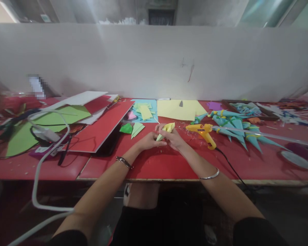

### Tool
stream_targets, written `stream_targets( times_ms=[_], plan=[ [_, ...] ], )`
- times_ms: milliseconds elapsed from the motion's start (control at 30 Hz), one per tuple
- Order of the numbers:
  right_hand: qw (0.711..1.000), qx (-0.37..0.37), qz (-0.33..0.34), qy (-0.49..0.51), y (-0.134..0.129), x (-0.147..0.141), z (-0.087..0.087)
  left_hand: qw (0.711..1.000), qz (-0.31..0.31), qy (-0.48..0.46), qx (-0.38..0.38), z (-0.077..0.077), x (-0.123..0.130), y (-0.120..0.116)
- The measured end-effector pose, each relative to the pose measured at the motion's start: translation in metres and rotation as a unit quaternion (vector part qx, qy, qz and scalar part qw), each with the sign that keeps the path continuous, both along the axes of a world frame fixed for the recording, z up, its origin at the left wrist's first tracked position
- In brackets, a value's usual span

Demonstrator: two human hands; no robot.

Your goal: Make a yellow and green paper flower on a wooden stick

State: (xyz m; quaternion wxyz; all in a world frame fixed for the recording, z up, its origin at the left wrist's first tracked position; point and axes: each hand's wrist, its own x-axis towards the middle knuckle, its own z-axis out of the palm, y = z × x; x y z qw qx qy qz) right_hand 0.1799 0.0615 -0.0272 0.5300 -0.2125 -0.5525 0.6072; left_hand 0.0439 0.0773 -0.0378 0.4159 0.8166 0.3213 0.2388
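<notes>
Over the red table, my left hand (pixel 149 141) and my right hand (pixel 174 138) are together around a small folded-paper flower (pixel 169 127). Its top is yellow and ruffled, and a pale green pointed part shows lower down. The fingers of both hands are closed on it and hide much of it. Just right of my right hand lies a yellow hot glue gun (pixel 202 131), its nozzle towards my hands. Pale green paper pieces (pixel 138 130) and a bright green crumpled piece (pixel 126 128) lie left of my left hand.
Blue and yellow paper cones (pixel 233 124) are piled right of the glue gun, near a tray (pixel 268 114) of paper bits. Behind lie a yellow sheet (pixel 179 109) and stacked slips (pixel 145 112). At left are large boards (pixel 102 126) and a white bent tube (pixel 37 181).
</notes>
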Motion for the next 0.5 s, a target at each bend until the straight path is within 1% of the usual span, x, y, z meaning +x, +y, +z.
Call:
stream_targets(
  times_ms=[100, 200, 267, 333, 433, 500],
  plan=[
    [0.999, -0.015, 0.035, 0.004, -0.001, -0.001, 0.001, 0.999, -0.011, -0.032, -0.014, -0.002, 0.001, -0.001],
    [1.000, -0.013, 0.026, 0.005, -0.002, -0.001, 0.002, 0.999, -0.008, -0.037, -0.014, -0.006, 0.001, 0.000],
    [1.000, 0.012, -0.005, -0.013, -0.002, -0.002, 0.003, 1.000, 0.014, -0.014, 0.014, -0.008, 0.001, 0.002],
    [0.996, 0.053, -0.045, -0.061, -0.003, -0.002, 0.003, 0.997, 0.045, -0.001, 0.055, -0.010, 0.001, 0.004],
    [0.975, 0.112, -0.116, -0.154, -0.007, -0.003, 0.005, 0.991, 0.071, -0.017, 0.109, -0.011, 0.001, 0.006],
    [0.958, 0.140, -0.160, -0.193, -0.009, -0.004, 0.005, 0.988, 0.069, -0.035, 0.134, -0.010, 0.001, 0.006]
  ],
)
